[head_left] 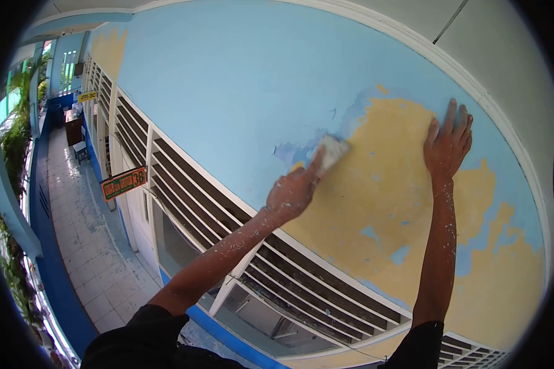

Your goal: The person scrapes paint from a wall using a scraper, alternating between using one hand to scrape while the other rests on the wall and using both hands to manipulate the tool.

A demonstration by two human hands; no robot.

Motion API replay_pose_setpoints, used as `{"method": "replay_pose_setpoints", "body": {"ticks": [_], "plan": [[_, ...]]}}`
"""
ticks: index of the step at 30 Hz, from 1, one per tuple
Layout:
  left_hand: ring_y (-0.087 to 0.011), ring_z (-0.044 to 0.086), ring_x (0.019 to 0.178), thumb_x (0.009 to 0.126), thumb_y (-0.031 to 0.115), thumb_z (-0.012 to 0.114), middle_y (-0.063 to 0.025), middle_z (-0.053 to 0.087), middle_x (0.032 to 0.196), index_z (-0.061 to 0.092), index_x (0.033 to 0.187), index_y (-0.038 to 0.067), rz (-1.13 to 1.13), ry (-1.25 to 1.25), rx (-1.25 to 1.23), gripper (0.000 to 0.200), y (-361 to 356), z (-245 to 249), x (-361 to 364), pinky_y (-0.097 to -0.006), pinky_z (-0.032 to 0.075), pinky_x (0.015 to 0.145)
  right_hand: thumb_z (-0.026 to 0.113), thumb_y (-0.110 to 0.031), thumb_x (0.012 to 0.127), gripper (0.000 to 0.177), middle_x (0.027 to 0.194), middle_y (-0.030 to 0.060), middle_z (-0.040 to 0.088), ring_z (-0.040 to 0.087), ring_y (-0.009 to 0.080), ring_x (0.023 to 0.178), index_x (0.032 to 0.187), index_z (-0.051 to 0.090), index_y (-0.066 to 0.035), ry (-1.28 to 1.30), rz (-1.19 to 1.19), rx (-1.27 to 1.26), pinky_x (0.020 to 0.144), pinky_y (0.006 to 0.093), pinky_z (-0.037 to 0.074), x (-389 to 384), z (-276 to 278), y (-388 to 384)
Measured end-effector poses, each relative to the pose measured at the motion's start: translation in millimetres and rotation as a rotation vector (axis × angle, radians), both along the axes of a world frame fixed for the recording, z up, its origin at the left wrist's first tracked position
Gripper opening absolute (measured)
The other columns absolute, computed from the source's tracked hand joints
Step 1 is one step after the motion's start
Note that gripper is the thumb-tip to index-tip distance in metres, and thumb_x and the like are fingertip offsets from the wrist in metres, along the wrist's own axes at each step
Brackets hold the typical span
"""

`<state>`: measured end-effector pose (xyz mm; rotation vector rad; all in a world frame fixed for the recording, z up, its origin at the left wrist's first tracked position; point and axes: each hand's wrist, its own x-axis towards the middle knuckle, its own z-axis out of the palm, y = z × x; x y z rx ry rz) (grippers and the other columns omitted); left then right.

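Observation:
My left hand (291,192) is closed around a scraper, index finger stretched along it. The scraper's broad pale blade (335,150) lies against the wall at the left border of a large bare yellow patch (381,178). Light blue paint (228,92) covers the wall around that patch, with a purplish-grey layer showing near the blade. To the right, my right hand (448,147) rests flat on the wall with its fingers extended, holding nothing. White flecks dot both forearms. The scraper's handle is mostly hidden by my left hand.
White louvred slats (191,190) run along the wall below, above window panes (264,320). An orange-lettered sign (124,182) juts out over the tiled walkway (98,264) on the left. A chair (80,149) stands farther down the walkway. White moulding (474,86) borders the ceiling.

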<state>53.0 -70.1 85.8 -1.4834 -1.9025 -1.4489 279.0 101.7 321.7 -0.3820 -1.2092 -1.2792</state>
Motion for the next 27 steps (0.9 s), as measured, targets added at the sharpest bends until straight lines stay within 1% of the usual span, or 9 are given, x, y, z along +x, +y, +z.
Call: {"method": "replay_pose_setpoints", "body": {"ticks": [2,5,9,12,14,18,20,25,27], "plan": [[-0.0444,0.072,0.077,0.110,0.028,0.050,-0.0322,0.069,0.101,0.012,0.169,0.030,-0.006,0.064,-0.143,0.070,0,-2,11,-0.0557,0.058,0.069,0.053,-0.029,0.106,0.058,0.156,0.0178,0.049,0.051,0.0365,0.140,0.159,0.041,-0.010,0.014,-0.116,-0.094,0.115,0.0529,0.042,0,-11,-11],[-0.0476,0.071,0.072,0.110,0.031,0.049,-0.0293,0.071,0.088,0.015,0.169,0.025,0.098,0.114,-0.088,0.068,1,48,-5,-0.0577,0.058,0.066,0.055,-0.030,0.104,0.060,0.161,0.0173,0.042,0.034,0.0409,0.153,0.161,0.041,-0.014,0.015,-0.044,-0.208,0.123,0.0572,0.031,0,-10,-3],[-0.0484,0.069,0.066,0.110,0.033,0.050,-0.0243,0.067,0.066,0.018,0.168,0.021,0.111,0.110,-0.012,0.068,-3,75,-15,-0.0585,0.057,0.066,0.056,-0.031,0.103,0.061,0.161,0.0150,0.043,0.037,0.0402,0.152,0.161,0.041,-0.015,-0.003,-0.037,-0.171,0.122,0.0569,0.032,3,-11,3],[-0.0484,0.069,0.064,0.111,0.036,0.048,-0.0254,0.066,0.065,0.018,0.168,0.019,0.133,0.164,-0.182,0.067,-9,26,3,-0.0581,0.056,0.066,0.056,-0.031,0.103,0.061,0.162,0.0138,0.043,0.038,0.0397,0.151,0.160,0.041,-0.015,-0.011,-0.017,-0.164,0.122,0.0570,0.033,4,-17,4],[-0.0489,0.069,0.066,0.111,0.036,0.046,-0.0260,0.067,0.067,0.017,0.168,0.019,0.113,0.166,-0.140,0.066,-6,19,-1,-0.0604,0.055,0.069,0.056,-0.032,0.104,0.061,0.162,0.0129,0.043,0.039,0.0391,0.151,0.160,0.041,-0.016,0.001,-0.018,-0.139,0.122,0.0567,0.033,4,-15,8],[-0.0508,0.066,0.066,0.111,0.035,0.047,-0.0258,0.068,0.070,0.029,0.165,0.015,0.177,0.190,-0.007,0.060,1,76,-19,-0.0626,0.053,0.071,0.055,-0.033,0.104,0.060,0.162,0.0126,0.043,0.039,0.0383,0.151,0.160,0.042,-0.016,0.005,-0.043,-0.129,0.123,0.0560,0.033,5,-13,12],[-0.0507,0.069,0.066,0.111,0.038,0.047,-0.0259,0.069,0.070,0.024,0.166,0.014,0.180,0.237,-0.042,0.064,0,85,-25,-0.0601,0.056,0.062,0.055,-0.033,0.104,0.060,0.162,0.0125,0.043,0.040,0.0380,0.150,0.160,0.042,-0.016,0.002,-0.042,-0.125,0.123,0.0559,0.034,6,-12,15],[-0.0504,0.068,0.062,0.111,0.038,0.046,-0.0276,0.066,0.067,0.024,0.166,0.013,0.122,0.218,-0.165,0.064,-20,18,-17,-0.0605,0.056,0.063,0.056,-0.032,0.103,0.060,0.162,0.0121,0.043,0.040,0.0380,0.150,0.160,0.042,-0.017,-0.014,-0.008,-0.124,0.122,0.0559,0.034,6,-14,13],[-0.0500,0.068,0.063,0.111,0.037,0.048,-0.0286,0.065,0.064,0.027,0.165,0.011,0.157,0.219,-0.226,0.064,-20,26,-17,-0.0605,0.056,0.063,0.056,-0.032,0.103,0.060,0.162,0.0118,0.043,0.040,0.0381,0.150,0.159,0.043,-0.017,0.001,-0.008,-0.128,0.123,0.0558,0.034,8,-17,13]]}}
